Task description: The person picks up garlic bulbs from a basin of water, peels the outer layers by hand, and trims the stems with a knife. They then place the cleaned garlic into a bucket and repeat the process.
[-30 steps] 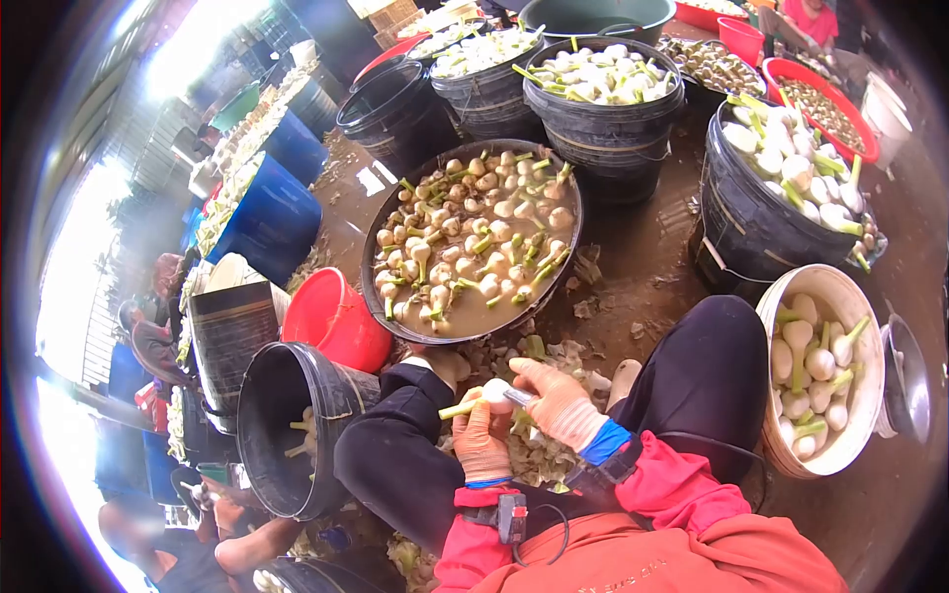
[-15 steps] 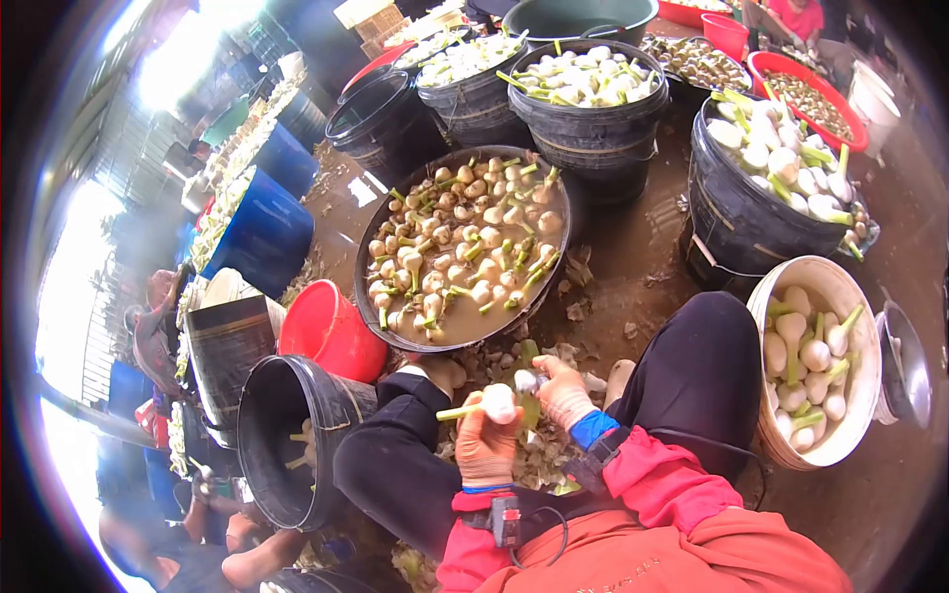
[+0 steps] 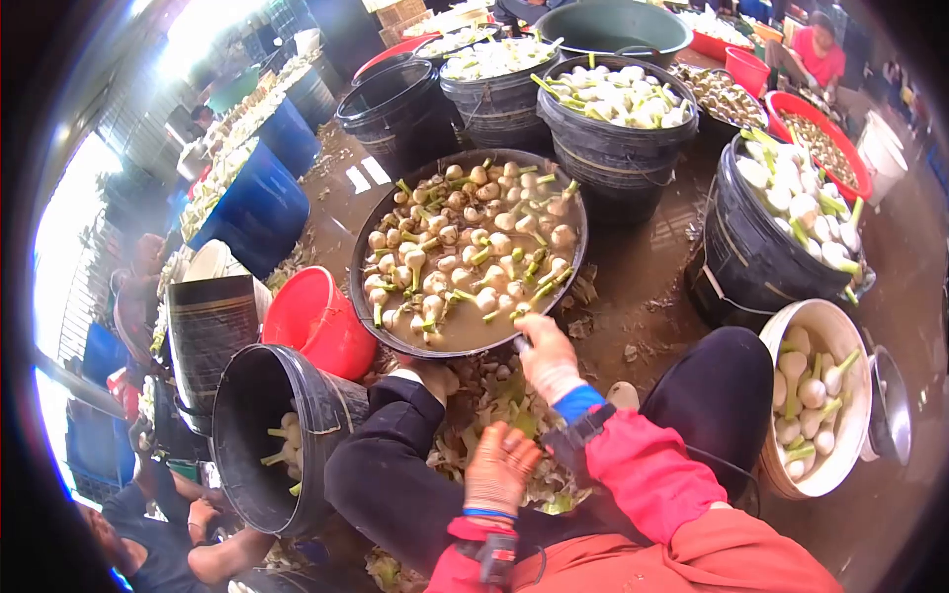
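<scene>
My right hand (image 3: 549, 358) reaches to the near rim of a wide black basin (image 3: 465, 353). Its fingers are closed around a small metal tool (image 3: 521, 344) that looks like a knife, mostly hidden by the hand. Garlic bulbs (image 3: 447, 235) with cut green stems float in the basin's muddy water. Lower down, my left hand (image 3: 501, 466) hangs over a pile of peelings (image 3: 519, 405) between my legs, fingers loosely bent and apart, with nothing visible in them. A black bucket (image 3: 232, 435) lies tipped on my left, a few peeled bulbs (image 3: 289, 445) inside.
On my right stands a white bucket (image 3: 858, 400) of peeled garlic, with a metal bowl (image 3: 893, 405) behind it. Black tubs (image 3: 613, 158) heaped with garlic line the far side. A red bucket (image 3: 321, 321) is left of the basin. Other people (image 3: 816, 59) sit nearby.
The peeled garlic bulb has left my left hand, which has opened and dropped slightly. My right hand has moved forward to the basin's rim. The view has shifted a little.
</scene>
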Available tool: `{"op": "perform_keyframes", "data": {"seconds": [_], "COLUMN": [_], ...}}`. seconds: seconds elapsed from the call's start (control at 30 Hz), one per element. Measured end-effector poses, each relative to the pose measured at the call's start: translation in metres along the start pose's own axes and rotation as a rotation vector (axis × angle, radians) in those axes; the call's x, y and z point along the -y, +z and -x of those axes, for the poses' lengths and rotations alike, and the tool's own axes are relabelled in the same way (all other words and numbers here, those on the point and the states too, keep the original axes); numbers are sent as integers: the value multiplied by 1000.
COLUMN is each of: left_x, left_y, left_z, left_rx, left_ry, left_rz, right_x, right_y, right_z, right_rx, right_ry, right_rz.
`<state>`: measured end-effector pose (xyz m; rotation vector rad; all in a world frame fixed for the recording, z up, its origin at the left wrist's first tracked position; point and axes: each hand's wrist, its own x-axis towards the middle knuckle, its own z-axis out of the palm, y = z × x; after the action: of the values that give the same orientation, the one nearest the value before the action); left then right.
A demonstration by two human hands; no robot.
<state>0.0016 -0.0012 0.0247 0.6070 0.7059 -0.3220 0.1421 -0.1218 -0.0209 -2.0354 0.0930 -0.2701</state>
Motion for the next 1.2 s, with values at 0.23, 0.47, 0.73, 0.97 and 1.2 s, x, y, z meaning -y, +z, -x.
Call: {"op": "perform_keyframes", "data": {"seconds": [0.23, 0.47, 0.73, 0.97, 1.2], "left_x": [40, 39, 20, -9, 12], "left_y": [-3, 3, 6, 13, 9], "left_z": [-30, -38, -32, 11, 1], "left_rx": [132, 65, 115, 368, 241], "left_ry": [-121, -110, 399, 550, 1068], "left_rz": [-414, -445, -158, -29, -570], "right_x": [-37, -41, 50, 78, 57], "right_y": [59, 67, -28, -69, -65], "right_z": [-112, -125, -60, 27, 85], "right_rx": [650, 830, 668, 635, 336], "right_ry": [150, 136, 120, 235, 290], "right_rz": [767, 792, 48, -809, -1076]}}
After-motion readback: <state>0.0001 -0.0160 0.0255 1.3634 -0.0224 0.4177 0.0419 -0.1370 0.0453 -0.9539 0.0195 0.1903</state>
